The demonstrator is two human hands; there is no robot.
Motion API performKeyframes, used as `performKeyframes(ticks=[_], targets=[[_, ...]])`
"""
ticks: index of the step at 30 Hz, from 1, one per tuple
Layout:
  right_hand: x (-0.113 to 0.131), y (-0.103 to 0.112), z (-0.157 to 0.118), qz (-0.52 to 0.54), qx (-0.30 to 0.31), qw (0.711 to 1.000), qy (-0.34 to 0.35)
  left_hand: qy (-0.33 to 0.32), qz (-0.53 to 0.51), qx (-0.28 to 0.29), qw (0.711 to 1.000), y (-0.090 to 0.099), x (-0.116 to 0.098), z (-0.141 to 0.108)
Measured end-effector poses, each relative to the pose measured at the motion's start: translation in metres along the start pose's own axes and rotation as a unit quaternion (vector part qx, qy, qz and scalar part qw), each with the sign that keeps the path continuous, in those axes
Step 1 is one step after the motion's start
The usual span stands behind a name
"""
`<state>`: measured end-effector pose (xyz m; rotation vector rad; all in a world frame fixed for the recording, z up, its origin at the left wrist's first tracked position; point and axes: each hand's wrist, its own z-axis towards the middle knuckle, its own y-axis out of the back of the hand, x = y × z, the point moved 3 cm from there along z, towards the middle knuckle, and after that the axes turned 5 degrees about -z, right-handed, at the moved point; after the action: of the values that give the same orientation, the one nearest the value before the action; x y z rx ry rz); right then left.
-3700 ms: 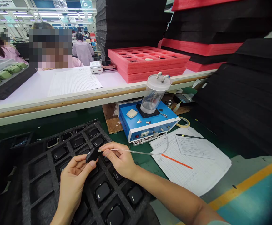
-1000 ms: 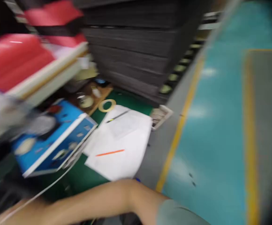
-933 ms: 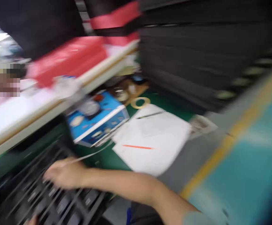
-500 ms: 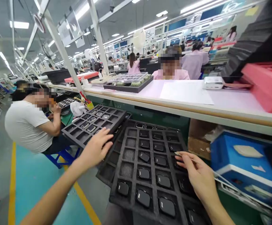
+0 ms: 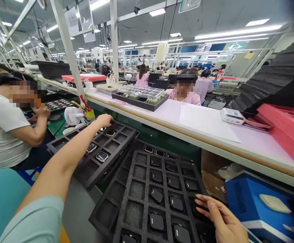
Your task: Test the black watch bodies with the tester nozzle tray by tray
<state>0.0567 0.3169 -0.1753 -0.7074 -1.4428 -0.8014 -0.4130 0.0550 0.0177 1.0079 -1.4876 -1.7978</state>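
My left hand (image 5: 104, 120) reaches over the far side of the left black foam tray (image 5: 86, 175), above its compartments. Its fingers point down and away, and their tips are hidden. Square watch cases with pale rims, one of them a watch case (image 5: 102, 156), lie in this tray. In my right hand (image 5: 219, 216), thumb and fingers pinch a thin, light-coloured stick (image 5: 249, 233). This hand is at the right edge of the nearer black foam tray (image 5: 134, 206), which holds several dark square watch cases (image 5: 156, 221); its left column has bare compartments.
Under the near tray lies another foam tray (image 5: 106, 206). A white shelf (image 5: 162, 125) runs behind, bearing a tray of parts (image 5: 139, 96) and a white device (image 5: 231, 116). A blue machine (image 5: 253, 202) stands right. A co-worker (image 5: 7, 125) sits left, near a small fan (image 5: 72, 115).
My left hand has moved up and away, from the left tray's near right edge to its far side. My right hand still pinches the stick beside the near tray. The view has turned left.
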Motion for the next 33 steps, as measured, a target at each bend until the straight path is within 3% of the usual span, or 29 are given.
performKeyframes(ticks=[3, 7, 10, 13, 16, 19, 23, 28, 33], targets=[[0.001, 0.001, -0.001, -0.002, -0.002, 1.000, 0.005, 0.018, -0.040, -0.021, 0.999, -0.002, -0.003, -0.008], [0.005, 0.001, -0.003, 0.017, 0.005, 1.000, 0.017, 0.017, -0.116, -0.073, 0.990, 0.016, -0.026, -0.033], [0.012, 0.000, -0.005, 0.037, -0.004, 0.999, 0.031, -0.016, -0.200, -0.104, 0.974, 0.031, -0.065, -0.054], [0.021, -0.002, -0.005, 0.065, -0.018, 0.996, 0.055, -0.065, -0.313, -0.093, 0.943, 0.028, -0.123, -0.082], [0.029, -0.004, -0.004, 0.089, -0.041, 0.991, 0.097, -0.099, -0.436, -0.046, 0.893, -0.001, -0.189, -0.121], [0.035, -0.006, -0.001, 0.097, -0.061, 0.984, 0.134, -0.104, -0.548, 0.031, 0.829, -0.048, -0.246, -0.160], [0.040, -0.005, 0.003, 0.099, -0.067, 0.981, 0.153, -0.081, -0.652, 0.160, 0.737, -0.106, -0.297, -0.189], [0.045, 0.001, 0.004, 0.070, -0.082, 0.983, 0.148, -0.021, -0.722, 0.240, 0.648, -0.142, -0.316, -0.193], [0.036, 0.006, -0.018, 0.010, -0.113, 0.991, 0.073, 0.041, -0.751, 0.218, 0.622, -0.156, -0.305, -0.209]])
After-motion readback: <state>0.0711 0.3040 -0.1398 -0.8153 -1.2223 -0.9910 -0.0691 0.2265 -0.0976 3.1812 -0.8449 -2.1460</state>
